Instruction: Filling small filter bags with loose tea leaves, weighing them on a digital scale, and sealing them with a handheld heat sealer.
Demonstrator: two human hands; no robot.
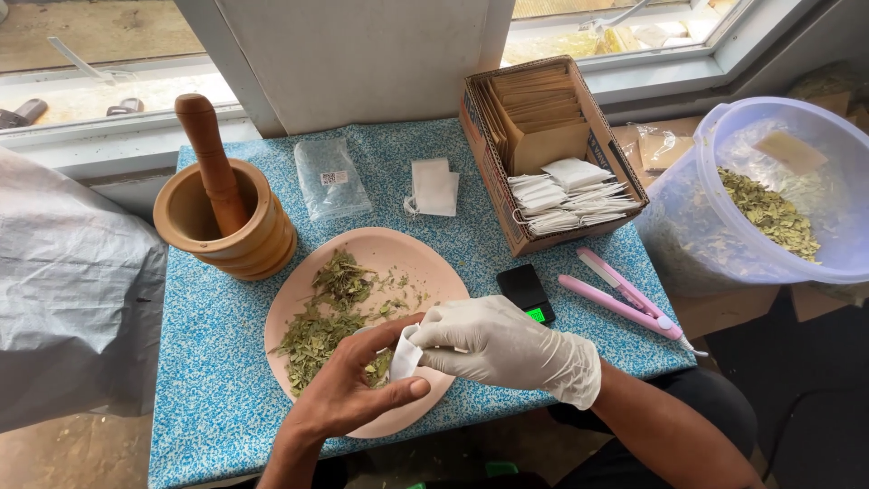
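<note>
My bare left hand [348, 385] and my white-gloved right hand [507, 349] meet over the near edge of a pink plate [425, 263]. Between them is a small white paper bag [405, 355], pinched by the gloved fingers on its right side and by my left fingers on its left. A few dried green bits lie in my left palm by the bag's mouth. A loose pile of dried green leaves [326, 312] covers the left half of the plate.
On the blue speckled table stand a wooden mortar [253, 244] with a pestle [210, 154], a clear plastic packet [330, 177], flat white bags [434, 186], a cardboard box [493, 172] of envelopes and bags, a small black scale [525, 292] and a pink sealer [625, 303]. A plastic tub [769, 263] of leaves sits to the right.
</note>
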